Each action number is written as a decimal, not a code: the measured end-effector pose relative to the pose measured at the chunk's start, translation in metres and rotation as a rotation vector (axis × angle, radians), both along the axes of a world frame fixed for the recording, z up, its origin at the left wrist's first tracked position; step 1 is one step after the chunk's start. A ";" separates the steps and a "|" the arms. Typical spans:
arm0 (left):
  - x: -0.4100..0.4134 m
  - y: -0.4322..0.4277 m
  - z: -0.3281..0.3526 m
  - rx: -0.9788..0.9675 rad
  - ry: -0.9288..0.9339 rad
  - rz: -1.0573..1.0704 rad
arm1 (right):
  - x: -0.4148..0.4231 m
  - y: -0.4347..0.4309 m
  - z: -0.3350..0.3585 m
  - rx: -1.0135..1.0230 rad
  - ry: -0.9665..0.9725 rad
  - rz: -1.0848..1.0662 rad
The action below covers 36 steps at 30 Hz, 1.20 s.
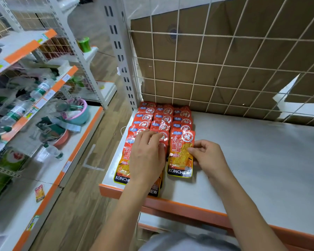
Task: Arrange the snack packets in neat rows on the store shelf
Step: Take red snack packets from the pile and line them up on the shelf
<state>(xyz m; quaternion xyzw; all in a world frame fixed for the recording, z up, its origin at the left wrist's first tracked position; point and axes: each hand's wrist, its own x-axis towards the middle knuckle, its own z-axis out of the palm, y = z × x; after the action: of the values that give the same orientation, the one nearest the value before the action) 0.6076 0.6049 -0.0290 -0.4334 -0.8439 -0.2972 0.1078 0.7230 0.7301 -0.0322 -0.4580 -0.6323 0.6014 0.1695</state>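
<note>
Step in hand: aligning row fronts. Snack packets (163, 118) lie in three overlapping rows at the left rear corner of the shelf (252, 160). Right hand (209, 157) pinches the right edge of the front packet (179, 154); left hand (146, 158) curls its fingertips onto the middle packet (163, 139). The next move likely calls for squaring both level.

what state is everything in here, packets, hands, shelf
shelf, packets only at its left end
packet rows, three overlapping columns
right packet, lying flat, pinched at right edge
middle packet, overhanging shelf's front edge
right hand, pinching right packet
left hand, on middle packet, fingers bent at its top
</note>
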 end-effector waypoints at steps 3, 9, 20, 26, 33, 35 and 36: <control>-0.001 -0.003 -0.001 -0.048 -0.022 -0.004 | -0.003 -0.004 -0.002 0.053 -0.071 0.001; 0.000 -0.007 -0.004 -0.064 -0.059 -0.020 | -0.005 -0.009 0.001 0.166 -0.151 -0.020; -0.003 -0.011 -0.006 -0.085 -0.078 -0.103 | -0.008 -0.023 0.013 0.493 -0.431 -0.011; 0.010 0.001 0.004 0.026 -0.126 -0.171 | 0.027 -0.047 0.013 0.684 -0.323 -0.174; 0.066 0.030 0.019 0.098 -0.160 -0.310 | 0.125 -0.048 0.030 0.816 -0.427 -0.391; 0.090 0.035 0.023 0.082 -0.158 -0.339 | 0.158 -0.046 0.033 0.809 -0.432 -0.454; 0.103 0.038 0.024 0.079 -0.155 -0.354 | 0.175 -0.045 0.033 0.814 -0.433 -0.484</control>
<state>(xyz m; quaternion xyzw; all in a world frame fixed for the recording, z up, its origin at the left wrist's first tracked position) 0.7107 0.6428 -0.0049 -0.5462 -0.7480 -0.3770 0.0055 0.8976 0.6847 0.0010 -0.6020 -0.7115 0.1417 0.3335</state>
